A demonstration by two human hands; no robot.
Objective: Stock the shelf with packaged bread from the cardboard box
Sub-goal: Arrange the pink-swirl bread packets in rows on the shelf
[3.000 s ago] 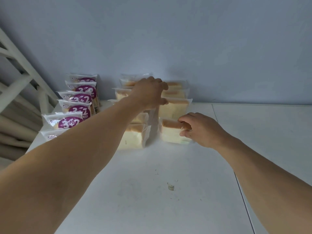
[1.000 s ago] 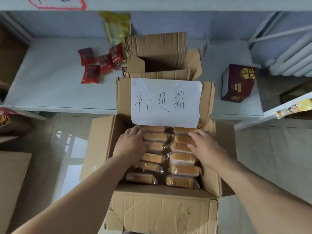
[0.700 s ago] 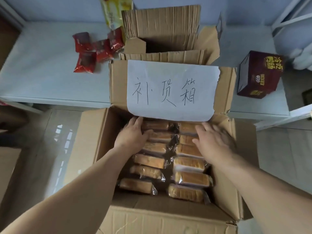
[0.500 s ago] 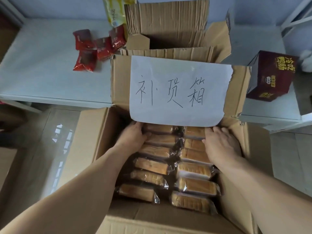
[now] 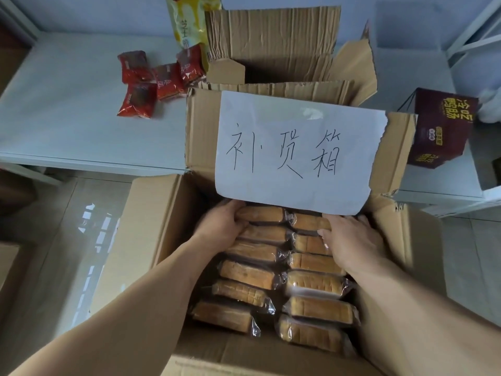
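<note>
Your left hand (image 5: 221, 226) sits at the far end of the left row in the cardboard box (image 5: 151, 221), thumb curled over the top of the farthest packaged loaf (image 5: 260, 214); its fingers are out of sight behind that pack and under the lower edge of the paper sign (image 5: 295, 150). Your right hand (image 5: 349, 240) lies over the far packs of the right row, thumb on the farthest loaf there (image 5: 309, 222), fingertips down against the box's right wall, so you cannot tell how firmly it holds.

The bread stands in two rows in the centre and lower part of the frame: six packs show on the left and about six on the right, though your right hand covers part of two. The box's near wall is cut off by the bottom edge.

In the upper left, on the pale shelf (image 5: 67, 118), lie four red snack packets (image 5: 151, 82). A yellow bag (image 5: 189, 20) is cut off by the top edge. One dark red carton (image 5: 439, 131) stands at the right, and a second, open cardboard box (image 5: 273, 42) stands behind the sign.
</note>
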